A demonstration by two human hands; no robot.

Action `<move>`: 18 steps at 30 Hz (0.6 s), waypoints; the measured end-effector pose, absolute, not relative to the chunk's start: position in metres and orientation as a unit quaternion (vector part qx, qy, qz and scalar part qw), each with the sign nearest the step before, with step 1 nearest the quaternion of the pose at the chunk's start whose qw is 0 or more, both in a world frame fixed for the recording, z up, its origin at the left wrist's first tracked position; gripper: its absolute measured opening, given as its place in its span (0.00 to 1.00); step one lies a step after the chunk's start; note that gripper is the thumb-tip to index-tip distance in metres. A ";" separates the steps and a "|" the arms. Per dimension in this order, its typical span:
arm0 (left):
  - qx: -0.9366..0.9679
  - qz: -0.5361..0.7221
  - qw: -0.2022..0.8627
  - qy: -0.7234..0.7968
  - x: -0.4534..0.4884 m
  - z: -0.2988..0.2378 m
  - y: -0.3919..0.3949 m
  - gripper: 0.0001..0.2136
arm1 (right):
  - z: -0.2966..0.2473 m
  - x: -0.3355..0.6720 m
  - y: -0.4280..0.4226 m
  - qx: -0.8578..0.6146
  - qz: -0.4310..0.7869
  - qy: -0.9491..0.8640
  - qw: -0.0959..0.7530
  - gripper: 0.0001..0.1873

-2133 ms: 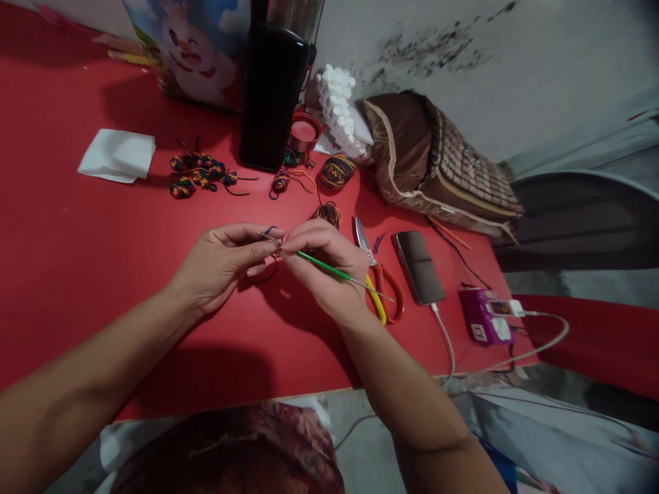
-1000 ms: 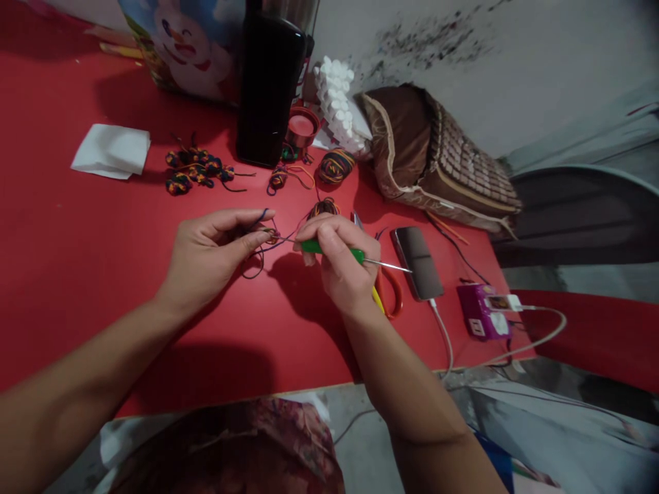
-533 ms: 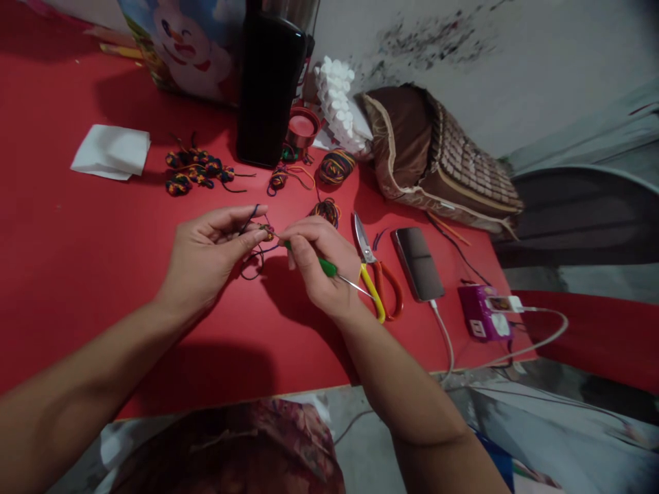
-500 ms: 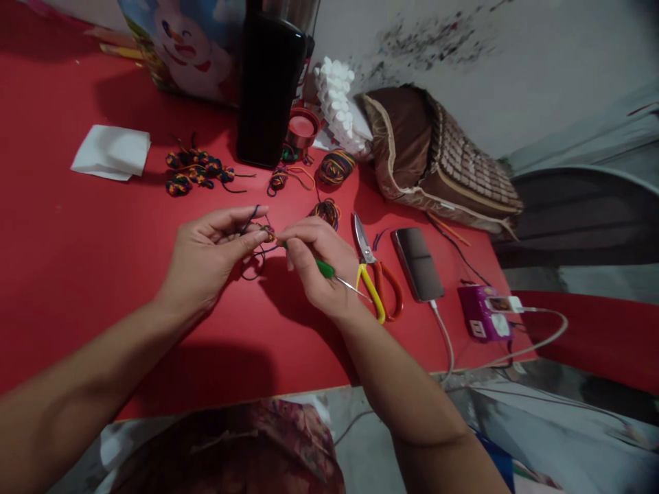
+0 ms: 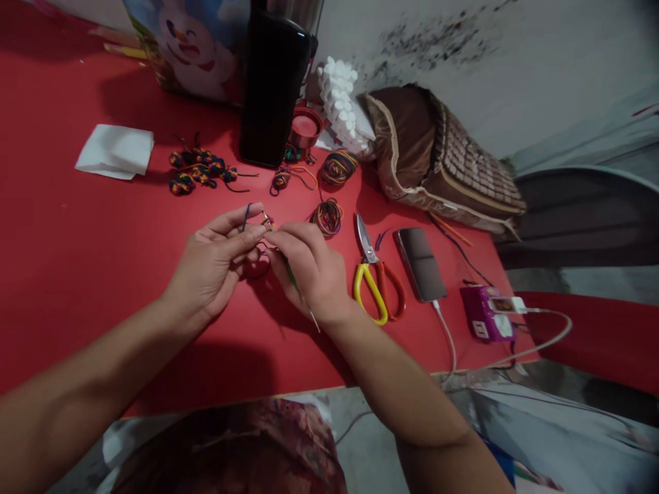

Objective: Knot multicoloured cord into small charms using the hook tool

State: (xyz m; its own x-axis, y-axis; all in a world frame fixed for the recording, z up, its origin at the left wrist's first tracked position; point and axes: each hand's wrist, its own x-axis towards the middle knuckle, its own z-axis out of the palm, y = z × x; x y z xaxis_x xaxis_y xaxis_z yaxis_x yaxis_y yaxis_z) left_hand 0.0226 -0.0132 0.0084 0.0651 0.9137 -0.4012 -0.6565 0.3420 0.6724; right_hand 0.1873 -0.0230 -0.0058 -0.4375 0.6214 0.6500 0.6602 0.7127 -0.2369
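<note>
My left hand (image 5: pixel 213 264) pinches a small multicoloured thread piece (image 5: pixel 266 221) between thumb and fingers, just above the red table (image 5: pixel 93 247). A dark thread loop hangs from it under my fingers. My right hand (image 5: pixel 311 271) is closed round a green-handled crochet hook (image 5: pixel 294 281), whose metal end sticks out toward my wrist. The hook's tip meets the thread piece where the two hands touch.
Yellow-and-orange scissors (image 5: pixel 375 278) and a phone (image 5: pixel 421 255) on a charging cable lie right of my hands. Thread coils (image 5: pixel 326 215), finished thread knots (image 5: pixel 198 169), a white tissue (image 5: pixel 115 151), a black bottle (image 5: pixel 272 86) and a brown pillow (image 5: pixel 443 165) sit farther back.
My right hand has turned the crochet hook from lying sideways to pointing down toward my wrist and moved close against my left hand. The left hand keeps its pinch on the thread piece.
</note>
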 end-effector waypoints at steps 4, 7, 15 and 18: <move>0.206 0.569 0.671 0.428 0.024 0.006 -0.013 0.13 | -0.011 0.183 -0.025 -0.406 -0.022 -0.836 0.369 0.13; 0.265 0.580 0.631 0.442 0.025 0.003 -0.012 0.13 | -0.012 0.183 -0.024 -0.405 0.026 -0.827 0.390 0.12; 0.341 0.564 0.580 0.479 0.023 0.003 -0.012 0.13 | 0.002 0.188 -0.024 -0.411 0.201 -0.760 0.461 0.05; 0.359 0.560 0.566 0.487 0.022 0.003 -0.011 0.12 | 0.006 0.189 -0.024 -0.453 0.302 -0.698 0.465 0.07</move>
